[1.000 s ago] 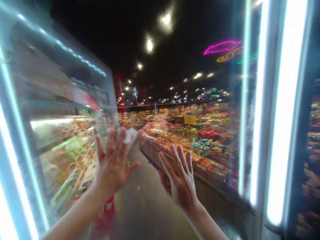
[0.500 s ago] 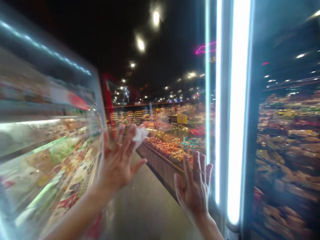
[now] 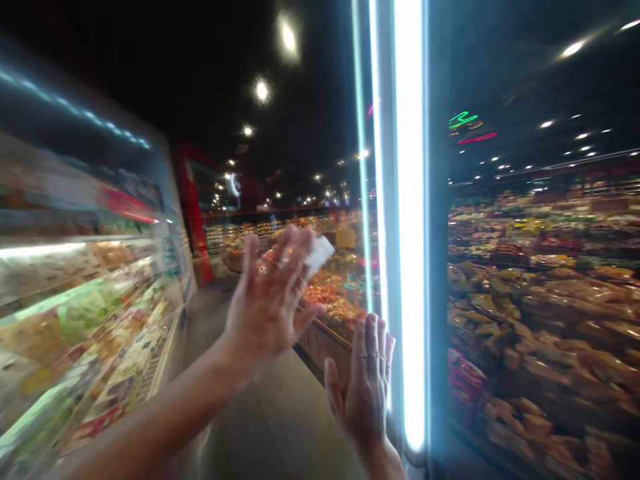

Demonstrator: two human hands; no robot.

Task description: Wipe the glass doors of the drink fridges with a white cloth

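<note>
Presently, the left hand (image 3: pixel 265 310) is raised with its fingers stretched, and a white piece (image 3: pixel 321 254) shows beside them, at two o'clock of this hand; whether it is grasped, I cannot tell. At four o'clock from the left hand, the right hand (image 3: pixel 365 393) has a released grip, fingers straight. A bright light tube (image 3: pixel 413 220) stands near it, toward one o'clock. Stocked shelves (image 3: pixel 85 320) occupy nine o'clock of the view.
</note>
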